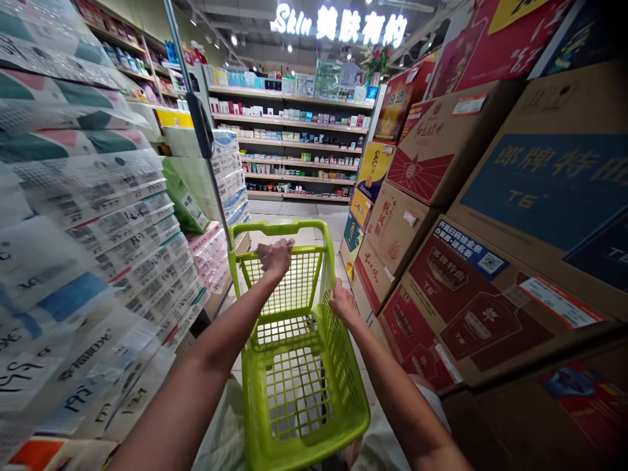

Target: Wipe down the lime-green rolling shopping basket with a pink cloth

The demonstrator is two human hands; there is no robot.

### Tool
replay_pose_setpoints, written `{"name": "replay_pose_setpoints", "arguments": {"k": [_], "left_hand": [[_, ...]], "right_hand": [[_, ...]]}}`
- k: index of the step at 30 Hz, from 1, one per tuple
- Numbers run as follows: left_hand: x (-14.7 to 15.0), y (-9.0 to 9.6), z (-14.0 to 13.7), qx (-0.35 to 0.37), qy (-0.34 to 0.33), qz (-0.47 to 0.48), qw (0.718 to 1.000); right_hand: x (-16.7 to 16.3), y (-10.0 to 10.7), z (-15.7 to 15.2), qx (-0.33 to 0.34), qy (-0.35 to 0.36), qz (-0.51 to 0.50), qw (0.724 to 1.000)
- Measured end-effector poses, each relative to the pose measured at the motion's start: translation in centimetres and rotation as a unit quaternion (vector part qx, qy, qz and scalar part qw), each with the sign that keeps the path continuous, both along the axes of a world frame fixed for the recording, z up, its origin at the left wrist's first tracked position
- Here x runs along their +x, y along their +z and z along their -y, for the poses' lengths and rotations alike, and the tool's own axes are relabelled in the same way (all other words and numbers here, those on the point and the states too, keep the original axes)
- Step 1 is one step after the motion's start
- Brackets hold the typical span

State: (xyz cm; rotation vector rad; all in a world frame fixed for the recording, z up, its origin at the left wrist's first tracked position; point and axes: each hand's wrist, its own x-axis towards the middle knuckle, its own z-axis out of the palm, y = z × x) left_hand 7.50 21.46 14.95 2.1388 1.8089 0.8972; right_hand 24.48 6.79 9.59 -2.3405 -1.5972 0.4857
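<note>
Occupying the centre, in front of you: one green basket [324, 327], lattice-sided, its near edge cut off by the bottom of the view.

Left grip [275, 256]: at the top bar of the basket's far panel, fingers bent and blurred; you cannot tell whether it is clasped or merely resting.

Right grip [342, 299]: closed on the basket's right rim, some fingertips hidden by the rim and hand.

Pole [202, 124], grey with a black fitting: top cut off, lower end meeting the basket's far left corner; attachment not clear.

To your left, plastic-wrapped packs [118, 173], piled high: outer ones smeared, handwritten marks only partly legible, stack cropped.

To your right, cartons [426, 157], brown and red: upper right corner lost in darkness, lowest row dim.

Ahead, shelves [284, 122] of small goods: labels too small to read. Above them, lit sign [338, 25]: glare softens its characters.
</note>
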Motion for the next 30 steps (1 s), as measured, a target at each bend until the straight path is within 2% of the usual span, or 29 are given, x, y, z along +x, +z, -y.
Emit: {"name": "replay_pose_setpoints", "arguments": {"k": [3, 5, 10, 13, 16, 19, 23, 27, 30], "left_hand": [[2.1, -0.7, -0.3, 0.017, -0.122, 0.004, 0.992], [0.9, -0.8, -0.5, 0.043, -0.142, -0.034, 0.988], [-5.3, 0.1, -0.5, 0.044, -0.029, -0.134, 0.990], [-6.0, 0.8, -0.1, 0.030, 0.014, -0.142, 0.989], [-4.8, 0.6, 0.1, 0.021, 0.010, -0.119, 0.993], [-2.5, -0.3, 0.2, 0.030, -0.024, -0.081, 0.996], [2.6, -1.3, 0.2, 0.045, -0.079, -0.060, 0.994], [7.7, -1.4, 0.0, 0.051, -0.146, -0.074, 0.985], [7.8, -1.0, -0.2, 0.048, -0.196, -0.086, 0.976]], "right_hand": [[0.4, 0.0, -0.2, 0.007, -0.005, 0.002, 1.000], [0.7, -0.2, -0.3, 0.014, -0.003, 0.001, 1.000], [0.7, -0.4, -0.4, 0.011, -0.010, 0.002, 1.000], [0.3, -0.3, -0.4, 0.013, -0.002, -0.001, 1.000], [0.1, -0.2, -0.1, 0.017, 0.009, -0.016, 1.000], [0.0, -0.1, 0.4, 0.019, 0.012, -0.019, 1.000], [-0.2, 0.3, 0.6, 0.021, 0.012, -0.018, 1.000], [-0.1, 0.2, 0.5, 0.008, 0.005, 0.005, 1.000], [0.2, -0.1, 0.5, 0.008, -0.002, 0.020, 1.000]]}}
